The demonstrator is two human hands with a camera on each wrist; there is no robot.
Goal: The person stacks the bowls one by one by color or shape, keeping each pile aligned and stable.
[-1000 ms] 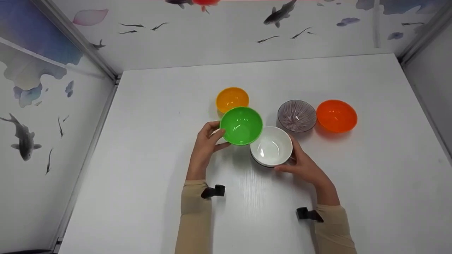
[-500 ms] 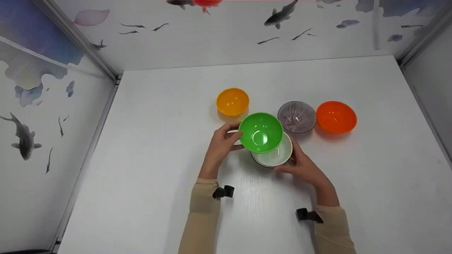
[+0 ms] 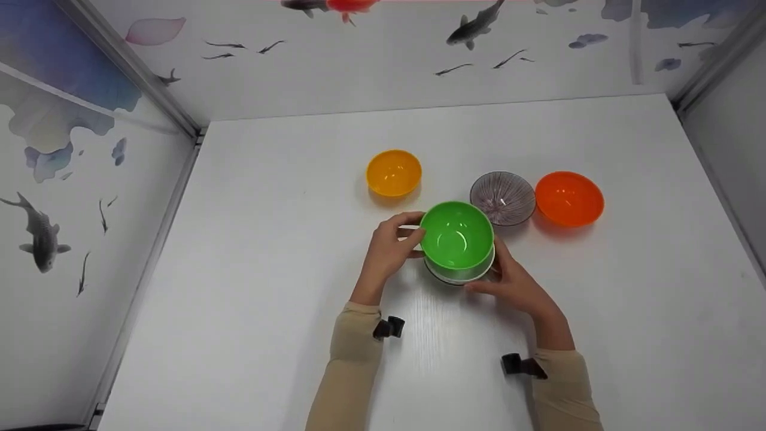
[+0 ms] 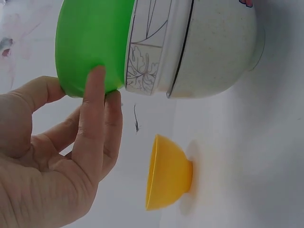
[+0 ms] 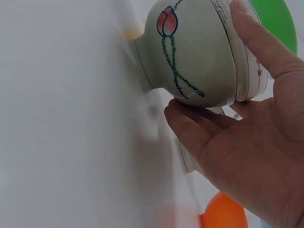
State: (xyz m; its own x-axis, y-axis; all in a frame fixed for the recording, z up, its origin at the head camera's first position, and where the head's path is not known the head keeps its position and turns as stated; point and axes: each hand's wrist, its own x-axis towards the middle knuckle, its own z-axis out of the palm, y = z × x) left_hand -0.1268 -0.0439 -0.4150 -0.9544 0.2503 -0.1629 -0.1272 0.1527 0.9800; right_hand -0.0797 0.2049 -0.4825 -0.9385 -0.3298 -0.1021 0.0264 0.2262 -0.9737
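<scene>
My left hand holds a green bowl by its left side, thumb at the rim and fingers along the outer wall. The green bowl sits at the mouth of a white bowl with a thin line pattern; how deep it goes is hidden. That patterned bowl is nested in a larger dark-rimmed white bowl, which has a red tulip on its side in the right wrist view. From the right, my right hand grips the white stack, with its thumb near the rims and fingers under the curve.
Behind the stack, a yellow bowl stands to the left. At the back right, a purple-grey striped bowl touches an orange bowl. Panels with painted fish border the white table.
My left hand has carried the green bowl right and toward me, from beside the yellow bowl to over the white stack. My right hand has stayed on the stack.
</scene>
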